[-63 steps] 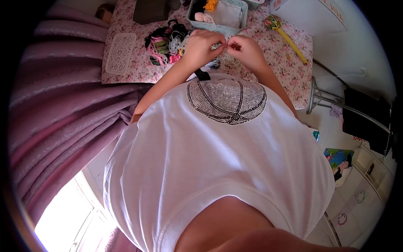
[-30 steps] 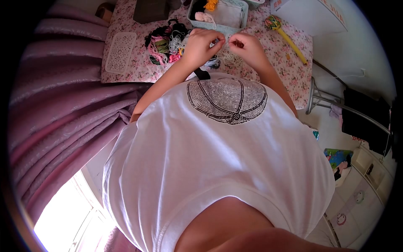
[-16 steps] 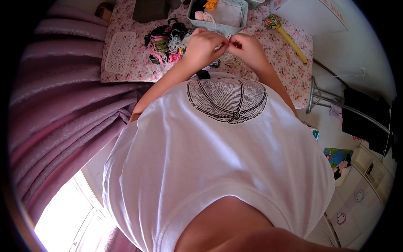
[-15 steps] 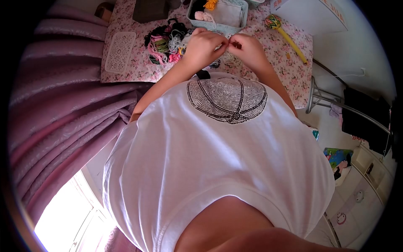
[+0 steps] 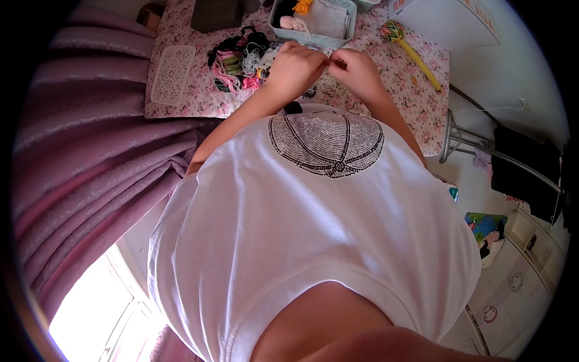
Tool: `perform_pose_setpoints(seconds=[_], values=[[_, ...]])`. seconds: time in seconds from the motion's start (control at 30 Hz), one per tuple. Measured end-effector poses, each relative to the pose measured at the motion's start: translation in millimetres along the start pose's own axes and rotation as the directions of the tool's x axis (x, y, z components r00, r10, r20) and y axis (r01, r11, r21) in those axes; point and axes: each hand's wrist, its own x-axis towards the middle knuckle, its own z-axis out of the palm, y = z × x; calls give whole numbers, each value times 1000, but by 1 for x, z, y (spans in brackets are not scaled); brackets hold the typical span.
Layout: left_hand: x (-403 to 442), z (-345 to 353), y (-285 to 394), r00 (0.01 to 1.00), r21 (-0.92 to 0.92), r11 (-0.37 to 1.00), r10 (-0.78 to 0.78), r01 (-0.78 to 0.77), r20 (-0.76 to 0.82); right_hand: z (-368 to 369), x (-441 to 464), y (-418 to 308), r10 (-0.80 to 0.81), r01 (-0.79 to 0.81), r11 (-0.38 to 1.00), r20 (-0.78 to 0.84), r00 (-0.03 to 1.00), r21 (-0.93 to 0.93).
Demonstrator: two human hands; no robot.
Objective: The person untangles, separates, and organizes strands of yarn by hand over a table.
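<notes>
Your left hand [image 5: 297, 67] and right hand [image 5: 354, 69] meet above loose, off-white yarn strands [image 5: 333, 88] — seemingly mid-work.
Your fingers curl, tips close together; whether they pinch anything, I cannot tell. The strands lie unwound on the pink floral tablecloth [image 5: 416, 114], the tangled multicoloured yarn heap [image 5: 230, 65] beside your left hand — no finished piece shows, so sorting out likely remains.

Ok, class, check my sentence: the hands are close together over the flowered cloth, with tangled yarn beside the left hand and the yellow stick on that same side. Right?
Not quite: the head view shows the yellow stick on the side of the right hand. The rest holds: tangled yarn beside the left hand, hands close together over the flowered cloth.
</notes>
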Motion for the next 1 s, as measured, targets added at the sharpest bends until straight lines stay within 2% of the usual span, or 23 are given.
perform_pose_setpoints(seconds=[0.17,0.27,0.47,0.57,0.67,1.0], values=[[0,2,0,999,-1,1000,-25,25,44,1,0,3,-13,13,1000,19,1000,12],[-1,3,0,998,-94,994,-54,56,22,3,-1,10,116,-136,958,95,989,254],[-1,5,-1,990,-346,929,-139,135,14,10,1,21,75,-93,820,54,996,564],[-3,9,-4,984,-409,896,-173,173,38,11,1,19,87,-97,807,46,995,583],[-4,10,-9,985,-376,910,-163,172,57,0,1,10,30,-51,937,68,997,347],[1,-7,-1,1000,-183,983,-25,26,6,-5,-1,1,1,-9,985,44,999,174]])
